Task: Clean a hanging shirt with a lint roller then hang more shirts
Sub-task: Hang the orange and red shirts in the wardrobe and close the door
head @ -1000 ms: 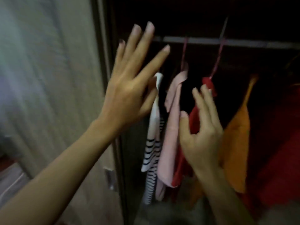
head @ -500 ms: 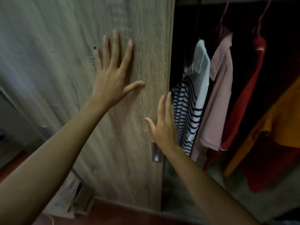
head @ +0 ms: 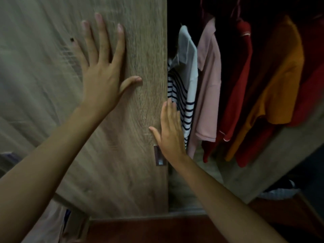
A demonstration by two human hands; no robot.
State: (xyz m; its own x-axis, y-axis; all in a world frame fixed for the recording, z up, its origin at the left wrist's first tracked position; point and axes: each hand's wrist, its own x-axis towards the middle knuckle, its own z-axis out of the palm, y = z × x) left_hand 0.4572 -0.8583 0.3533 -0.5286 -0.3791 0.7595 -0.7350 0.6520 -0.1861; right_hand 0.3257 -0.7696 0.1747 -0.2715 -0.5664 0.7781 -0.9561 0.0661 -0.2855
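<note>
Wooden wardrobe door [head: 136, 120], both hands flat and empty against it.
Left hand [head: 103, 72] on panel, right hand [head: 171, 135] at edge; soft, light shirts [head: 208, 76] best gripped at shoulders.

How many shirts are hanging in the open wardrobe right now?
4 clearly: striped shirt nearest the door, then pink, red, orange. More red fabric behind may be another.

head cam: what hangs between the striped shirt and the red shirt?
In the head view, one pink shirt hangs between the striped shirt and the red shirt. Nothing else shows in that stretch.
</note>
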